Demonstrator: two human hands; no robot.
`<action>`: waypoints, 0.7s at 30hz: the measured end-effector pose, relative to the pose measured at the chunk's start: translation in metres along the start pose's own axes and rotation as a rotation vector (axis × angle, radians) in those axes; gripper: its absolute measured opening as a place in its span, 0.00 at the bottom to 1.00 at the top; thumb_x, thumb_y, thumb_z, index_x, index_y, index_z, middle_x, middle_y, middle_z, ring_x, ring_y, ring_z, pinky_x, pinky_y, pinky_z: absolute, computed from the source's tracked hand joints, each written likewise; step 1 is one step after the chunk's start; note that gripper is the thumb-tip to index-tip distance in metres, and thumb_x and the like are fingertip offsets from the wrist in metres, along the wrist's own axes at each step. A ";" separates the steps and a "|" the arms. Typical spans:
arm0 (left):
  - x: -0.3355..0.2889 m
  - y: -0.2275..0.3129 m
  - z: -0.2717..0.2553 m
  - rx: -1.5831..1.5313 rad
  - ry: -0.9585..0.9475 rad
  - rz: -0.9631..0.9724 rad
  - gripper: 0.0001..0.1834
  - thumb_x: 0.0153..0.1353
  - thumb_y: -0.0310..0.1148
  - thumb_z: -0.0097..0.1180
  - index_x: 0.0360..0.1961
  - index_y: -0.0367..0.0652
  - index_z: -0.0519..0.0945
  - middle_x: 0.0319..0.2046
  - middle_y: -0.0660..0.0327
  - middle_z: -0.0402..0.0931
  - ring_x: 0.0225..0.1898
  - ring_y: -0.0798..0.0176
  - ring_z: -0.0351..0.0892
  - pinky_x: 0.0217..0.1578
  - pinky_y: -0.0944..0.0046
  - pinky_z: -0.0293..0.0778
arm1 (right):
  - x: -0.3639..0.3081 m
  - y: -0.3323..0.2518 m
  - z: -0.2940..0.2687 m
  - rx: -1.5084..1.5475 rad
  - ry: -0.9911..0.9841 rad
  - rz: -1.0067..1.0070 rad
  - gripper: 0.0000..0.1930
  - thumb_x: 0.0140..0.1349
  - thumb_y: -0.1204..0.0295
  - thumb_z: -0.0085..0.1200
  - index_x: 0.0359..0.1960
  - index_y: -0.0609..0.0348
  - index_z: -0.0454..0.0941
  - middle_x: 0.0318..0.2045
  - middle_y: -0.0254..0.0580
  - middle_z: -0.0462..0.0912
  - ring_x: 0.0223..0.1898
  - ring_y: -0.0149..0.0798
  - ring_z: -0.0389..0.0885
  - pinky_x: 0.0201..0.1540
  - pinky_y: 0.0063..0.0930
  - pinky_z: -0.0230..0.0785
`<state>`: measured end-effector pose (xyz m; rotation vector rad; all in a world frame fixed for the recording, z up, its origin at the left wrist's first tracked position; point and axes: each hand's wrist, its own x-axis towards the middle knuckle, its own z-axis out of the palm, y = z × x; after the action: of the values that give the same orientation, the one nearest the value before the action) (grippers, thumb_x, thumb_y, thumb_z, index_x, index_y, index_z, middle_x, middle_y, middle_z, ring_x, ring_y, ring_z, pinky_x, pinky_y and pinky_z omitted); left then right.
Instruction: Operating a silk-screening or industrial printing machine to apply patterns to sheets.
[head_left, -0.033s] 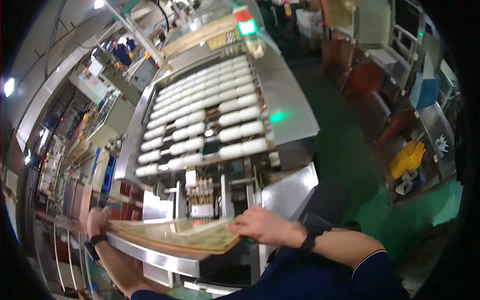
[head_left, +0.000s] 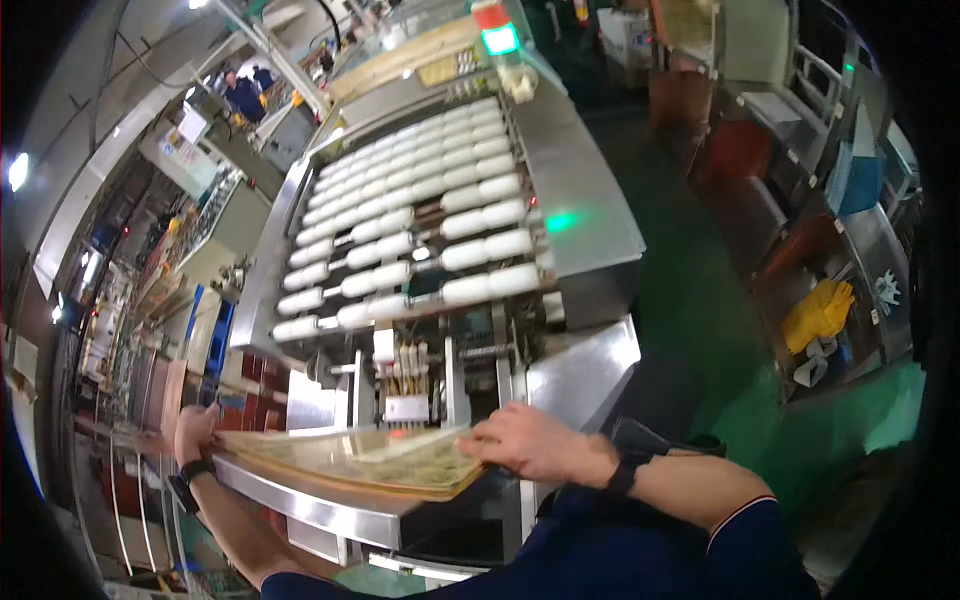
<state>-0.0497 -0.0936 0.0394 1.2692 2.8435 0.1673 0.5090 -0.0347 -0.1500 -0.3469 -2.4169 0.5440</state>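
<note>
A stack of thin, yellowish, partly see-through sheets (head_left: 345, 465) lies along the near metal edge in front of the roller machine. At its far left end my left hand (head_left: 195, 432) is closed on the sheets' edge, with the fingertips partly hidden. My right hand (head_left: 525, 443) grips the right corner between thumb and fingers, its back turned up. The top sheet bows a little between the two hands. Just beyond it stands a white block with several thin tubes (head_left: 407, 405).
Rows of white rollers (head_left: 400, 220) fill the machine's bed ahead. A lit red and green signal lamp (head_left: 498, 38) rises at its far right. Yellow gloves (head_left: 818, 315) lie on a shelf at right. A person (head_left: 242, 97) stands far off at left.
The view has shifted slightly. Both hands keep their hold on the sheets, and the near edge of the stack appears a little higher in the picture.
</note>
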 end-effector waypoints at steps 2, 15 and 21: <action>0.010 -0.020 -0.004 0.033 -0.027 0.004 0.27 0.61 0.52 0.56 0.28 0.32 0.82 0.19 0.51 0.77 0.22 0.55 0.80 0.25 0.55 0.73 | 0.001 0.002 -0.001 0.048 -0.009 -0.002 0.24 0.61 0.71 0.52 0.61 0.50 0.72 0.44 0.40 0.79 0.45 0.42 0.77 0.48 0.37 0.65; -0.003 -0.044 -0.006 -0.374 -0.068 0.029 0.29 0.69 0.58 0.50 0.40 0.37 0.82 0.24 0.61 0.78 0.26 0.67 0.78 0.30 0.65 0.77 | 0.007 -0.006 0.003 0.141 0.041 0.090 0.21 0.55 0.74 0.59 0.52 0.53 0.77 0.39 0.38 0.81 0.41 0.44 0.79 0.44 0.37 0.69; -0.022 -0.026 -0.007 -0.575 0.102 -0.084 0.32 0.69 0.60 0.47 0.44 0.38 0.81 0.25 0.58 0.80 0.25 0.66 0.80 0.30 0.66 0.77 | 0.038 0.005 -0.021 0.239 0.299 0.261 0.17 0.60 0.75 0.56 0.52 0.59 0.76 0.39 0.46 0.80 0.41 0.51 0.79 0.43 0.41 0.73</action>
<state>-0.0545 -0.1281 0.0431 1.0323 2.6118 0.9844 0.4936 -0.0095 -0.1173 -0.5994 -2.0068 0.8246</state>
